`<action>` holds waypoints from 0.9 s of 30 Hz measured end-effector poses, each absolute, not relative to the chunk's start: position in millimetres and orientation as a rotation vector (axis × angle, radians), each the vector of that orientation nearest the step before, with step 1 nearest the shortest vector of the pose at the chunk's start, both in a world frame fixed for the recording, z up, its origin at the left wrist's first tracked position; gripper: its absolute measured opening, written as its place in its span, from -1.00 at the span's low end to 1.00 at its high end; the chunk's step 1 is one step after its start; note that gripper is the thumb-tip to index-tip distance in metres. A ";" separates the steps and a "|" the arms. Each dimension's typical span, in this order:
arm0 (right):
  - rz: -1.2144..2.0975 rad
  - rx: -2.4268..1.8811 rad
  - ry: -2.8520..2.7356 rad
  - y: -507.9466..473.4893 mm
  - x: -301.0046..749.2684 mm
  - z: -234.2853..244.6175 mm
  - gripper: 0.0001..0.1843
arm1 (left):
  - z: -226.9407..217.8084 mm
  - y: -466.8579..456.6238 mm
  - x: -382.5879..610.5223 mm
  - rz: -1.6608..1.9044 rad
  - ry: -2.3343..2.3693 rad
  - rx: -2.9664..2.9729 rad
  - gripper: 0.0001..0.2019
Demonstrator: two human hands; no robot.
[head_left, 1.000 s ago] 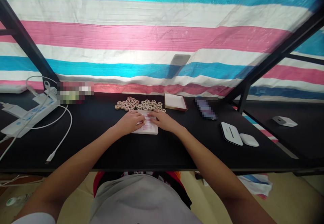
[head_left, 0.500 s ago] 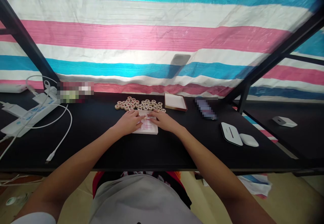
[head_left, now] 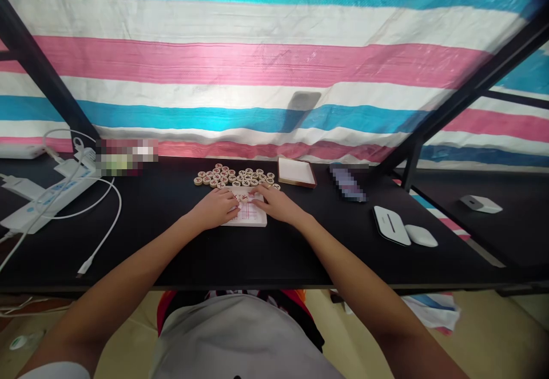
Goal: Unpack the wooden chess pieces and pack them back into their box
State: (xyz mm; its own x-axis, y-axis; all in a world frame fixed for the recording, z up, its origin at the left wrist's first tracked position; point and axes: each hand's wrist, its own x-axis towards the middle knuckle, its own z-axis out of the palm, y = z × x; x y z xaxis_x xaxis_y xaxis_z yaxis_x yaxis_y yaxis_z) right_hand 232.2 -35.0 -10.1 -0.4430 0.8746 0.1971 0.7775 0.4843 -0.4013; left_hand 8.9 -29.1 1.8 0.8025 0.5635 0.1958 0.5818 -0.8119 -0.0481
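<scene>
A shallow white box (head_left: 251,222) with pink grid lines lies on the black table, with a few round xiangqi pieces (head_left: 244,198) near its far side. My left hand (head_left: 217,207) rests over the box's left side, its fingers stretched forward and the thumb apart. On the opposite side, my right hand (head_left: 277,202) reaches over the far right corner, fingers spread and a ring on one of them. Both sets of fingertips are close to the pieces in the box, and whether they touch them is hard to make out. Several more xiangqi pieces (head_left: 231,176) lie just beyond the box.
A box lid (head_left: 295,172) lies open side up behind my right hand. Farther right are a blurred phone-like object (head_left: 348,183), a white flat device (head_left: 391,226) and a white rounded case (head_left: 421,235). A power strip (head_left: 55,199) with white cables (head_left: 115,219) occupies the left.
The fingers of my left hand have drawn back slightly, so more of the pieces in the box shows between my hands. My right hand stays in nearly the same place.
</scene>
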 end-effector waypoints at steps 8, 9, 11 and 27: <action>0.157 -1.253 -2.282 -36.8 230.5 -7.8 -0.72 | 0.2 -29.6 8.1 -0.285 -0.982 -2.859 -0.69; 0.182 -1.216 -2.289 -37.3 229.9 -6.8 -0.73 | -0.1 -29.5 8.0 -0.296 -0.975 -2.862 -0.69; 0.232 -1.134 -2.346 -38.1 228.8 -6.1 -0.74 | -0.6 -28.8 7.7 -0.321 -0.958 -2.871 -0.68; 0.207 -1.100 -2.584 -37.7 224.5 -11.3 -0.62 | 2.4 -23.6 -1.4 -0.197 -0.957 -2.804 -0.68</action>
State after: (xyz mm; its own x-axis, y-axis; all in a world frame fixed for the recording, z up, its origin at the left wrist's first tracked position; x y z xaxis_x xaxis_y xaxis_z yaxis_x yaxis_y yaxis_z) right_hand 224.5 -37.7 -11.3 -0.6504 0.7215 0.2377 0.6743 0.6924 -0.2567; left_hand -1.4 -23.6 2.4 0.7850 0.5930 0.1792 0.6156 -0.7790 -0.1190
